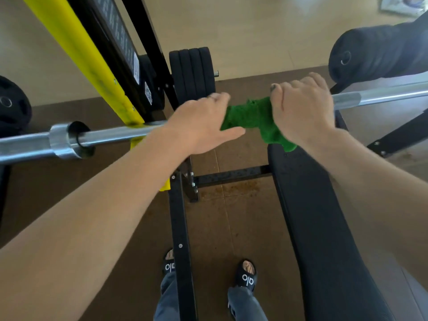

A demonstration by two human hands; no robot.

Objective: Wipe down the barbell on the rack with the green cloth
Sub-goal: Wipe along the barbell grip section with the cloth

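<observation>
Looking down at two bare arms reaching out over a shiny silver barbell that runs from the low left side up to the right side. Wrapped around the middle of the bar, a green cloth, bunched up, with one corner hanging down over the front of a black bench pad. On the right end of the cloth, the right hand, fingers curled over the top of the bar and closed tight on the cloth. On the left end, the left hand, laid over the bar with fingers curled over the far side and the thumb stretched out along the bottom edge of the cloth, touching it; hard to tell if that hand is really squeezing the bar or just resting on it. Behind the left hand, a yellow post of the rack, leaning up to the left, with black frame bars beside it. Farther back, a stack of black weight plates standing on edge. Down below, brown floor mat and two feet in black slide sandals.
</observation>
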